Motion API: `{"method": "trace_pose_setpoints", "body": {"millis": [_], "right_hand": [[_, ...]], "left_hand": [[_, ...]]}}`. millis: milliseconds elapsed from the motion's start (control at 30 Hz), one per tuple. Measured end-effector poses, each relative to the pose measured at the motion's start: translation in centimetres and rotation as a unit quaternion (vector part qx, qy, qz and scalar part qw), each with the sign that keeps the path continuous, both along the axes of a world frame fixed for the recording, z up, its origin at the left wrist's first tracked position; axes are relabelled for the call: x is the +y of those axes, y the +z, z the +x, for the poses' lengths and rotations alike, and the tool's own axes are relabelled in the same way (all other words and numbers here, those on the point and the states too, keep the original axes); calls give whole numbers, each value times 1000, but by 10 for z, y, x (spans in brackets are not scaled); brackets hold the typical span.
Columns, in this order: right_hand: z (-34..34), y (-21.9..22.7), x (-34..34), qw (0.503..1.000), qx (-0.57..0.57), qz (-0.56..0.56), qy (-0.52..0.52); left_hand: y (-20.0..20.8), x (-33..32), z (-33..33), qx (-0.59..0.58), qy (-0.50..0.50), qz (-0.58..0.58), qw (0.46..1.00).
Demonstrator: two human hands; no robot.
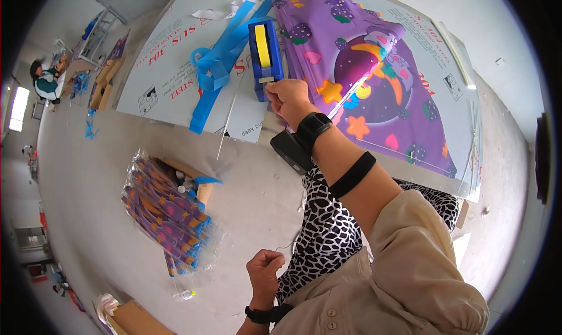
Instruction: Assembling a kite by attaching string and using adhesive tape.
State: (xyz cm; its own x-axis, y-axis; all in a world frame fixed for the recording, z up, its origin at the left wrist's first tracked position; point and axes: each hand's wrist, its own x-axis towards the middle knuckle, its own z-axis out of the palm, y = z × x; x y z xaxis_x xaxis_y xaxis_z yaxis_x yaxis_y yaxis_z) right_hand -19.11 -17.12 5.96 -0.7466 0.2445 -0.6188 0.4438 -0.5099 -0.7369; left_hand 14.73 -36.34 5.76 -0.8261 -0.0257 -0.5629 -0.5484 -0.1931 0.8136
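My right hand (288,99) is closed at the front end of a blue tape dispenser (254,54), its fingertips pinched by the pale end of the tape. A yellow roll of tape (263,45) sits in the dispenser. Just right of this hand, a purple printed cloth (374,124) with stars, hearts and planets lies spread on the table, a thin white rod (349,96) across it. Down by my lap, my left hand (265,270) is closed, thumb against fingers. A thin dark thread (288,245) seems to run from its fingertips.
Blue ribbon (219,60) lies loose on the sheet-covered table (170,60), left of the dispenser. On the floor is a clear bag of folded purple printed cloth pieces (164,206), with a small bottle (184,295) nearby. A cardboard box (137,318) stands lower left. Another person (50,80) is far left.
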Motion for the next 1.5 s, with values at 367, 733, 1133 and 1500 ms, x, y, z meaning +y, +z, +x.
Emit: {"method": "trace_pose_setpoints", "body": {"millis": [367, 733, 1133, 1500], "right_hand": [[64, 36, 57, 982, 170, -56, 52], [306, 71, 283, 965, 149, -138, -168], [427, 8, 343, 959, 108, 4, -260], [399, -43, 364, 907, 34, 353, -226]], "left_hand": [[-24, -32, 4, 16, 18, -70, 997], [36, 37, -74, 141, -240, -81, 957], [46, 135, -139, 311, -400, -159, 847], [10, 189, -187, 203, -327, -199, 901]]}}
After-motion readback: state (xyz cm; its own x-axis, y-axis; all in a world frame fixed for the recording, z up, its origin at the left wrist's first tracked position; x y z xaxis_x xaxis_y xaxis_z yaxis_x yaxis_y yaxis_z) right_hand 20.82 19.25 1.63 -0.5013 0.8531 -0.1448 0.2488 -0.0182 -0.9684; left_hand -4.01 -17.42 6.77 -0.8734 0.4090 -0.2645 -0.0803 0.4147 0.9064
